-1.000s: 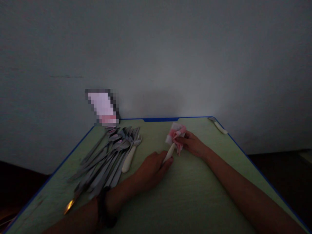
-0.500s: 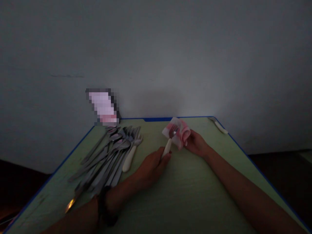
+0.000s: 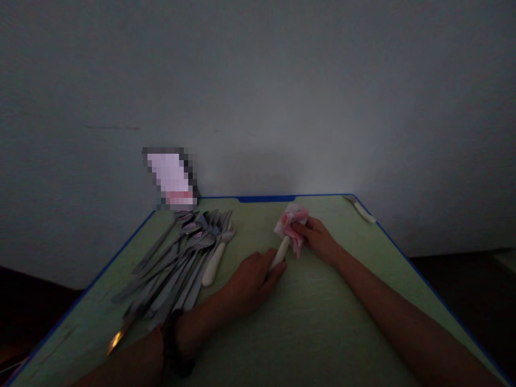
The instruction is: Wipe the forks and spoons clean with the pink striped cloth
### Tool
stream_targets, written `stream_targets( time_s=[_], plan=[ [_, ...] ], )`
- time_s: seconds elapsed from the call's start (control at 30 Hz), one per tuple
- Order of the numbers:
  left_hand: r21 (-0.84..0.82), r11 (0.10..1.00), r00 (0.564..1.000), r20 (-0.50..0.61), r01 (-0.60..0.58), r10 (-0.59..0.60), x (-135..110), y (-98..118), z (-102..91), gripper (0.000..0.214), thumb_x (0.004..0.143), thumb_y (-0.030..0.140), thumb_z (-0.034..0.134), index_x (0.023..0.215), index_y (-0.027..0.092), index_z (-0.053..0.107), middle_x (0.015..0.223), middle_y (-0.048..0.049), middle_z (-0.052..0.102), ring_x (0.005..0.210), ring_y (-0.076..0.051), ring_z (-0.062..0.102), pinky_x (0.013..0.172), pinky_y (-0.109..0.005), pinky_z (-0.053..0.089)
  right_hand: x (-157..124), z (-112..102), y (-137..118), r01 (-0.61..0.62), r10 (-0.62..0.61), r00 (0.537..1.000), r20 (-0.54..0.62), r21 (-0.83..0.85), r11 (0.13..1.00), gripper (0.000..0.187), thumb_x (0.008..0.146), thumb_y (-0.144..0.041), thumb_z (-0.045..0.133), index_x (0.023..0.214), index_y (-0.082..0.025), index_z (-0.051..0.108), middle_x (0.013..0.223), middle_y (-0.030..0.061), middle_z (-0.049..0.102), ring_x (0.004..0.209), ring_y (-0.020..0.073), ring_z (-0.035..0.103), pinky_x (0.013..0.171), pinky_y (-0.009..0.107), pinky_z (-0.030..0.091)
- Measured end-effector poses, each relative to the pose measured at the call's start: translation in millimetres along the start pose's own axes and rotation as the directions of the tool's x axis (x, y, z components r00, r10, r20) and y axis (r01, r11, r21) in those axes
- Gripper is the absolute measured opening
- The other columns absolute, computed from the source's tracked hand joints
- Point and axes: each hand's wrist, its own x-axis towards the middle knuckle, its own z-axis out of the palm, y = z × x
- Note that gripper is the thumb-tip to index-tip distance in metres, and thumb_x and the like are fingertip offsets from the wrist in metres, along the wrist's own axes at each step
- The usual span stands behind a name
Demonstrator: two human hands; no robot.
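Note:
My left hand (image 3: 258,277) is closed around the cream handle of a fork (image 3: 280,253), held at a slant over the middle of the table. A pink and white cloth (image 3: 293,223) is folded over the fork's metal head, which is hidden now. Thumb and fingers of my right hand (image 3: 318,239) pinch the cloth around it from the right. Left of my left hand, another fork with a cream handle (image 3: 213,264) lies beside a pile of metal spoons and other cutlery (image 3: 177,263).
The light green table (image 3: 322,333) has a blue rim and stands against a grey wall (image 3: 258,97). A blurred-out phone-like screen (image 3: 169,174) leans at the back left. One more cream-handled piece of cutlery (image 3: 363,209) lies at the far right corner.
My right hand has brought the cloth down and closed it over the fork's head, which was showing against the open cloth before. My left hand keeps its grip, nearly in place.

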Motion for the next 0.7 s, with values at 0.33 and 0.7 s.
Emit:
stream_targets(
  time_s=[0.33,0.7],
  plan=[
    [-0.141,0.989,0.999,0.012,0.045,-0.044,-1,7,-9.6,0.035,0.091,0.041,0.026,0.099,0.017,0.051,0.085,-0.007,0.06,0.079,-0.019,0.056,0.073,-0.03,0.042,2,0,1,0.049,-0.047,0.978,-0.201,0.006,0.999,0.028,0.069,-0.037,0.064,0.087,-0.016,0.064,0.076,0.0009,0.064,0.067,0.0133,0.054,0.064,0.025,0.039],
    [-0.41,0.909,0.997,-0.012,0.066,-0.078,1,4,-16.7,0.032,0.089,0.033,0.035,0.115,0.016,0.043,0.101,-0.0066,0.058,0.089,-0.018,0.055,0.078,-0.029,0.041,10,49,2,0.048,-0.015,0.923,-0.384,0.074,0.996,0.028,0.068,-0.039,0.061,0.078,-0.013,0.064,0.067,-0.0002,0.061,0.061,0.0117,0.05,0.059,0.024,0.036]
  ],
)
